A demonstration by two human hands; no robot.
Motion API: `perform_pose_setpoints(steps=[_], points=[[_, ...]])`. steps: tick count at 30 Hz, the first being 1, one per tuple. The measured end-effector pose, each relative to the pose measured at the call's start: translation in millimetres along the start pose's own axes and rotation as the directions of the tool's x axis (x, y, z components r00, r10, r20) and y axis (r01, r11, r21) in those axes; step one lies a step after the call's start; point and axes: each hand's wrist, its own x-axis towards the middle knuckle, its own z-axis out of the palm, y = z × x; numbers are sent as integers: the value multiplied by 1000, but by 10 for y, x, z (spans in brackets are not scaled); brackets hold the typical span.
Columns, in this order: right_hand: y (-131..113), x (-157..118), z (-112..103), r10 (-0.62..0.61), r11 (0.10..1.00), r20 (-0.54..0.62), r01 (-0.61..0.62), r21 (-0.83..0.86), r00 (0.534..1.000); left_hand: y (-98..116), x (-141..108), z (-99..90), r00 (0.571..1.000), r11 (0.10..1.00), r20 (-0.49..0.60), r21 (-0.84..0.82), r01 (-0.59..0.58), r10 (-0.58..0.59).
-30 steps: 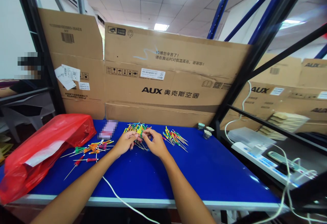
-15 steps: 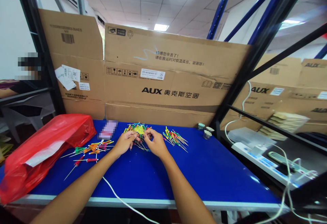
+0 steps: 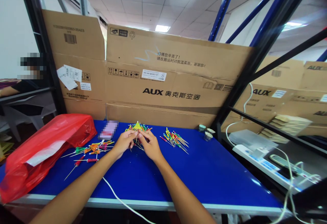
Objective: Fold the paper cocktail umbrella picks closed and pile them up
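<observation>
A small yellow cocktail umbrella (image 3: 137, 126) is pinched between my two hands, its paper top pointing up and partly spread. My left hand (image 3: 125, 143) has its thumb and fingers closed at the lower left of it. From the other side, my right hand (image 3: 151, 145) closes its fingertips on it, nearly touching the left ones. The fingers hide its stick. Behind and under the hands lies a pile of folded cocktail umbrellas (image 3: 146, 128). To the right is a smaller heap of folded cocktail umbrellas (image 3: 175, 138). Partly opened orange, green and pink umbrellas (image 3: 93, 147) lie on the left.
A red plastic bag (image 3: 51, 142) covers the table's left end. A blurred pink-white object (image 3: 108, 129) and a white cable (image 3: 120, 200) lie nearby. Small tubs (image 3: 208, 136) stand back right. Cardboard (image 3: 163, 115) walls the rear. A power strip (image 3: 265, 166) sits beyond the frame. Another person sits far left.
My right hand has moved left, bringing its fingertips against the yellow umbrella beside my left hand. The umbrella's top now stands more upright. The view has shifted slightly.
</observation>
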Motion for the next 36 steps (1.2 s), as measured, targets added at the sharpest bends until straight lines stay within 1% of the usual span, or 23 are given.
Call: perform_pose_setpoints(steps=[3, 5, 7, 9, 12, 14, 19, 25, 27, 32, 34, 36], points=[[27, 1, 77, 127, 967, -51, -112, 230, 991, -16, 12, 13, 999, 999, 13, 22, -31, 31], [39, -3, 110, 221, 904, -43, -188, 384, 974, -37, 18, 15, 998, 997, 39, 46, -56, 54], [43, -9, 126, 294, 832, -15, -248, 497, 956, -55, 19, 15, 994, 994, 84, 76, -79, 73], [38, -12, 127, 329, 770, 17, -279, 574, 944, -66, 16, 20, 989, 991, 123, 102, -91, 78], [14, -7, 116, 343, 705, 42, -287, 648, 939, -70, 11, 34, 988, 988, 136, 120, -92, 75], [-5, 0, 107, 342, 685, 41, -279, 673, 939, -76, 8, 39, 987, 987, 143, 129, -96, 78], [-29, 15, 88, 319, 683, 45, -263, 682, 947, -97, -4, 35, 982, 984, 164, 135, -120, 98], [-38, 25, 44, 305, 666, 36, -240, 707, 952, -25, -39, 72, 984, 983, 161, 149, -103, 79], [-43, 25, 37, 306, 658, 56, -254, 709, 950, -3, -44, 84, 985, 989, 155, 117, -88, 70], [-43, 20, 50, 315, 645, 145, -324, 692, 938, -9, -25, 70, 989, 997, 128, -20, -70, 72], [-42, 20, 51, 322, 649, 154, -336, 682, 934, -21, -21, 59, 990, 998, 123, -27, -64, 67], [-46, 21, 44, 323, 658, 158, -342, 672, 933, -28, -20, 47, 991, 998, 118, 3, -62, 62]])
